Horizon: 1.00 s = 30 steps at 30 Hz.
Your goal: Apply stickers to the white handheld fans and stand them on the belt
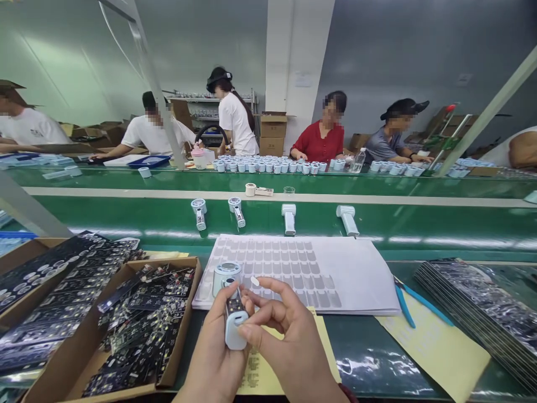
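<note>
A light blue handheld device [236,331] with a round head and a dark circuit board showing in its handle is held low in the middle. My left hand [220,330] is wrapped round its handle from the left. My right hand [281,330] is closed, thumb and bent fingers against the handle's lower end, its index finger raised; a small white piece [255,281] shows at that fingertip. Beneath and behind the hands lies a white sheet [361,274] with rows of grey label shapes.
Cardboard box [191,302] of circuit boards on the left; stacked board panels [482,313] on the right. Blue-handled pliers [423,305] lie on yellow paper [444,352]. Several similar devices [289,218] rest on the green belt [398,218]. People sit or stand beyond.
</note>
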Each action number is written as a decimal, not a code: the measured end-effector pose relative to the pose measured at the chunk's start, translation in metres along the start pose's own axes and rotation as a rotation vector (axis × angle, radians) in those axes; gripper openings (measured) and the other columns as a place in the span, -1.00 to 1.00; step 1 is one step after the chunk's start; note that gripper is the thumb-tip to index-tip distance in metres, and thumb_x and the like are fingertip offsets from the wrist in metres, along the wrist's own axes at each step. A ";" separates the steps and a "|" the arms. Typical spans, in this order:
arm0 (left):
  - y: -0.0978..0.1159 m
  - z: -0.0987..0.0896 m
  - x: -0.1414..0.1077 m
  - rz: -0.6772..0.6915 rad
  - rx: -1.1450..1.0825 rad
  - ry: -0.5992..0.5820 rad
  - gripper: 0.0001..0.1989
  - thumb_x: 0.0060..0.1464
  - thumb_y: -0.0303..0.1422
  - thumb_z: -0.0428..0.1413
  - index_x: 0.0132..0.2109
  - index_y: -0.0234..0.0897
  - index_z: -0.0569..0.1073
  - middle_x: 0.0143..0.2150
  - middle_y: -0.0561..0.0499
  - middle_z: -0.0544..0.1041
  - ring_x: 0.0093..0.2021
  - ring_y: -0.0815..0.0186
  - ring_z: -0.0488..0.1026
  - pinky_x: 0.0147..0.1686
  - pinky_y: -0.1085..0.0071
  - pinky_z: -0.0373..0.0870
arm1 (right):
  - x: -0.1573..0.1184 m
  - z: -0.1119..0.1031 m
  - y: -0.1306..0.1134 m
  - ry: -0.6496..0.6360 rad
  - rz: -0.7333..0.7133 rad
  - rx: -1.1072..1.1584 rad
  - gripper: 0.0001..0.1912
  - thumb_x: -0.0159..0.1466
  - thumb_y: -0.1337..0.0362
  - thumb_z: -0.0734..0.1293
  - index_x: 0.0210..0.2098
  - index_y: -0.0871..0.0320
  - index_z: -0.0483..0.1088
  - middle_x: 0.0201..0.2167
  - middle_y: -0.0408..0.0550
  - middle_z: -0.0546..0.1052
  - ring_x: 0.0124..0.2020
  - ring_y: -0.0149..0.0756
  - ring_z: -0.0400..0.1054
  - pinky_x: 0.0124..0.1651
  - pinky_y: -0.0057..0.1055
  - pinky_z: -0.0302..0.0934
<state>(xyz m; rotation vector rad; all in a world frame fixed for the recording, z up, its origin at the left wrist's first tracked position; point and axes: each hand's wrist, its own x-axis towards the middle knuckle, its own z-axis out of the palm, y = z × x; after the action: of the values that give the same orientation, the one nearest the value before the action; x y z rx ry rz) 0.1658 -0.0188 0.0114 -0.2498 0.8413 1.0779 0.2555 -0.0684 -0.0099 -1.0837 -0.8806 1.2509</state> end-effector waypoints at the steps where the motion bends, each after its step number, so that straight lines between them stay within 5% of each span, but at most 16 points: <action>1: 0.000 0.000 -0.001 0.003 -0.005 0.003 -0.93 0.24 -0.50 0.01 -0.23 -0.42 0.37 -0.45 0.00 0.40 -0.62 0.49 0.39 -0.63 0.62 0.43 | 0.000 0.001 -0.001 -0.005 0.008 -0.005 -0.46 0.01 0.39 0.47 -0.01 0.10 0.37 -0.48 -0.20 0.63 0.14 -0.09 0.41 0.26 -0.07 0.19; 9: 0.000 -0.003 0.000 0.009 -0.015 0.009 -0.90 0.26 -0.49 -0.02 -0.25 -0.37 0.36 -0.48 0.04 0.38 -0.61 0.49 0.40 -0.62 0.63 0.43 | -0.003 0.006 0.002 0.028 -0.032 -0.084 -0.46 0.03 0.37 0.45 0.02 0.10 0.36 -0.47 -0.18 0.63 0.13 -0.06 0.42 0.25 -0.07 0.21; 13: -0.004 -0.005 -0.005 0.022 -0.014 0.021 -0.82 0.28 -0.46 -0.04 -0.32 -0.30 0.35 -0.51 0.04 0.39 -0.61 0.49 0.41 -0.61 0.62 0.45 | -0.009 0.008 0.015 0.102 -0.305 -0.379 -0.43 0.13 0.33 0.43 0.13 0.00 0.31 -0.40 -0.20 0.63 -0.01 -0.09 0.51 0.18 -0.11 0.31; 16: -0.003 -0.006 -0.010 -0.003 -0.003 0.019 -0.82 0.28 -0.49 -0.05 -0.29 -0.35 0.39 -0.47 -0.01 0.44 -0.60 0.48 0.44 -0.58 0.64 0.48 | -0.007 0.003 0.021 0.179 -0.426 -0.542 -0.23 0.06 0.25 0.55 0.20 -0.08 0.23 -0.14 -0.10 0.57 -0.02 -0.05 0.51 -0.04 -0.22 0.46; 19: 0.005 -0.013 -0.010 0.010 0.086 0.030 -0.80 0.25 -0.54 -0.07 -0.19 -0.45 0.46 -0.44 -0.08 0.50 -0.58 0.44 0.48 -0.58 0.62 0.50 | 0.000 -0.012 0.020 0.169 -0.275 -0.422 -0.20 0.11 0.10 0.51 0.25 -0.06 0.13 0.10 0.03 0.39 -0.05 -0.08 0.49 -0.27 -0.33 0.48; 21: 0.011 -0.022 -0.008 0.110 0.217 0.042 -0.81 0.19 -0.60 -0.02 -0.18 -0.46 0.49 -0.42 -0.11 0.54 -0.51 0.35 0.55 -0.49 0.51 0.58 | 0.005 -0.023 0.020 0.107 -0.169 -0.352 -0.47 0.27 0.05 0.37 0.18 0.00 0.22 0.09 0.04 0.38 -0.11 -0.16 0.49 -0.32 -0.38 0.44; 24: 0.017 -0.039 -0.003 0.278 0.433 0.044 -0.78 0.05 -0.70 0.07 -0.19 -0.47 0.54 -0.29 -0.23 0.62 -0.30 0.16 0.63 -0.21 0.31 0.62 | 0.009 -0.035 0.026 0.009 -0.125 -0.484 -0.85 0.32 0.15 0.32 -0.23 0.09 0.43 -0.02 0.02 0.44 -0.07 -0.16 0.46 -0.34 -0.42 0.38; 26: 0.016 -0.049 0.000 0.326 0.533 0.027 -0.77 -0.01 -0.71 0.11 -0.21 -0.47 0.56 -0.22 -0.28 0.63 -0.17 0.07 0.63 -0.09 0.28 0.58 | 0.010 -0.036 0.035 -0.028 -0.138 -0.635 -0.86 0.29 0.29 0.33 -0.42 0.11 0.40 -0.13 -0.02 0.48 -0.07 -0.17 0.45 -0.28 -0.41 0.37; 30: 0.010 -0.062 0.003 0.378 0.597 -0.002 -0.76 -0.08 -0.67 0.18 -0.21 -0.43 0.59 -0.19 -0.25 0.65 -0.05 0.04 0.59 -0.05 0.35 0.55 | 0.011 -0.030 0.053 -0.020 -0.173 -0.812 -0.83 0.24 0.45 0.29 -0.45 0.11 0.34 -0.23 -0.05 0.47 -0.30 -0.21 0.44 -0.29 -0.30 0.32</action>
<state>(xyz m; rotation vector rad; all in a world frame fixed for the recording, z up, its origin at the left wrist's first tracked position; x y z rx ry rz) 0.1280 -0.0470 -0.0308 0.4264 1.1963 1.1185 0.2706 -0.0624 -0.0694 -1.5758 -1.5267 0.7526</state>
